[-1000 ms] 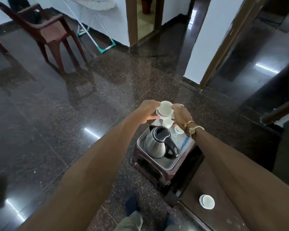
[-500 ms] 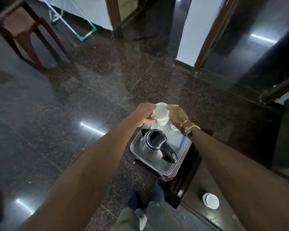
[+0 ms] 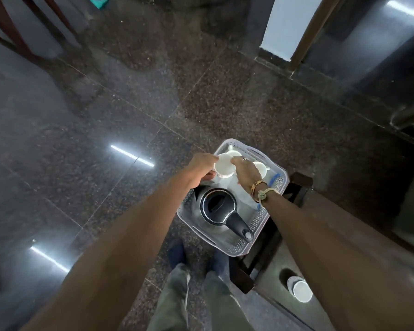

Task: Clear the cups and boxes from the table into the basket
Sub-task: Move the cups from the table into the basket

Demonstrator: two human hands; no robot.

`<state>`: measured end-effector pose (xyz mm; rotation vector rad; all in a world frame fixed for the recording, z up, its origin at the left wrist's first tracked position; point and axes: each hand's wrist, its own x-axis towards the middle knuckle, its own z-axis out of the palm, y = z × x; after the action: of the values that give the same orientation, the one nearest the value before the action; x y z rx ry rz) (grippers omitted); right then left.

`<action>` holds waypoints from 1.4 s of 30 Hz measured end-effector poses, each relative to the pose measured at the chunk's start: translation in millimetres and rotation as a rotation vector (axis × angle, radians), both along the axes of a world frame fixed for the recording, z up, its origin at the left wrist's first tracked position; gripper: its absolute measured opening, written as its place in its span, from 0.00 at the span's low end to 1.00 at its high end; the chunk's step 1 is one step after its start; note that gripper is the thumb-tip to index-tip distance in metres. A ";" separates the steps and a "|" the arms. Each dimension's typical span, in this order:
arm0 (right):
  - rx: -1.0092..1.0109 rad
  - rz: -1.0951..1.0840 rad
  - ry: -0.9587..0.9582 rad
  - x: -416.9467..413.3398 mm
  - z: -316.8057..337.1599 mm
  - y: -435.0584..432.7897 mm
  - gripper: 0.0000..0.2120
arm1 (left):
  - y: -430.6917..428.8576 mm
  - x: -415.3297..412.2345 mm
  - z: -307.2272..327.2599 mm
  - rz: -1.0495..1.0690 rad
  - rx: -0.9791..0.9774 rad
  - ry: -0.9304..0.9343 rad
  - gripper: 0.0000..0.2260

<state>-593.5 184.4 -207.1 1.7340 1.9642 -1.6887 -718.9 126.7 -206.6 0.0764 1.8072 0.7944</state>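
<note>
Where the basket (image 3: pixel 240 246) fills mid-frame, a cup (image 3: pixel 223 166) sits over its far end, clasped between the left hand (image 3: pixel 201 169), gripping its left side, and the right hand (image 3: pixel 247 174), fingers curled on its right. It is white, mouth up.

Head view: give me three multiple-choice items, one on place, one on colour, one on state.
1. Where does the kettle stand? A in the basket; B on the floor; C on the table.
2. The kettle's handle is: A red; B black; C yellow.
3. The white cup is: A held in two hands; B lying on the floor; C upside down on the table.
Answers: A, the basket's walls ring the kettle; B, the handle shows black; A, the left hand and right hand both grip it over the basket.
</note>
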 end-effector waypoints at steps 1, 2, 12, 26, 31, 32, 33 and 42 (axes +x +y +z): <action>-0.019 0.002 -0.003 -0.3 -6.9 0.7 0.16 | 0.8 -1.0 -4.8 -0.008 -0.011 0.001 0.12; -0.032 0.005 -0.005 -0.3 -13.7 1.0 0.15 | 0.9 -2.2 -8.9 -0.008 -0.019 -0.004 0.12; -0.126 -0.037 -0.019 -4.7 -48.4 -9.3 0.16 | -1.1 -15.0 -38.8 -0.083 -0.079 -0.060 0.14; -0.165 -0.019 -0.031 -0.8 -91.7 -3.8 0.17 | 13.4 -21.4 -65.8 -0.243 -0.111 -0.046 0.14; -0.185 -0.055 -0.038 -2.5 -98.0 -2.6 0.21 | 26.4 -18.5 -71.6 -0.276 -0.130 -0.041 0.17; -0.201 -0.067 -0.036 -2.8 -98.8 -1.8 0.21 | 27.8 -17.9 -73.6 -0.280 -0.135 -0.038 0.17; -0.225 -0.088 -0.033 -3.3 -99.5 -1.0 0.21 | 29.0 -17.6 -76.2 -0.279 -0.135 -0.041 0.17; -0.170 0.061 -0.090 2.8 -115.4 3.9 0.18 | 27.7 -15.3 -85.8 -0.373 -0.151 0.044 0.15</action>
<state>-590.7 188.4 -322.5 1.6443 1.7619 -1.6716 -734.3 154.4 -292.4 0.3236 1.8159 0.3937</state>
